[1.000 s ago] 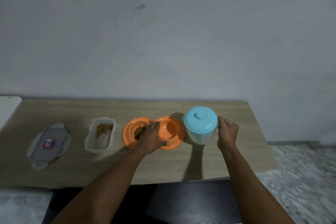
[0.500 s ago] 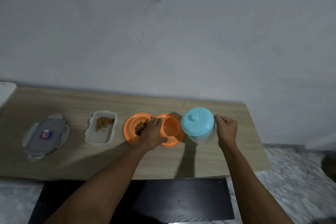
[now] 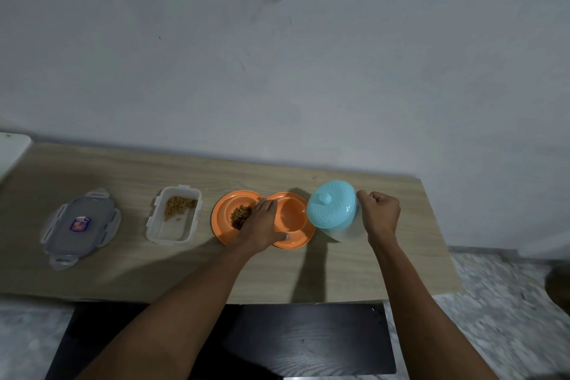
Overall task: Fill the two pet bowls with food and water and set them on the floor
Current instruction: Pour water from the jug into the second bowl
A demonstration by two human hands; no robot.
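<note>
An orange double pet bowl lies on the wooden table. Its left cup holds brown kibble; its right cup looks bare orange. My left hand rests across the middle of the bowl, gripping it. A clear jug with a light blue lid stands just right of the bowl, tilted toward the right cup. My right hand is closed around the jug's handle. No stream of water is visible.
An open clear food container with some kibble stands left of the bowl. Its grey lid lies further left. A white object touches the table's far left. A black surface sits below the table's front edge; patterned floor lies right.
The jug has tilted further toward the bowl's right cup. My view shifted, so the table sits lower and more to the right. My left hand stays on the bowl.
</note>
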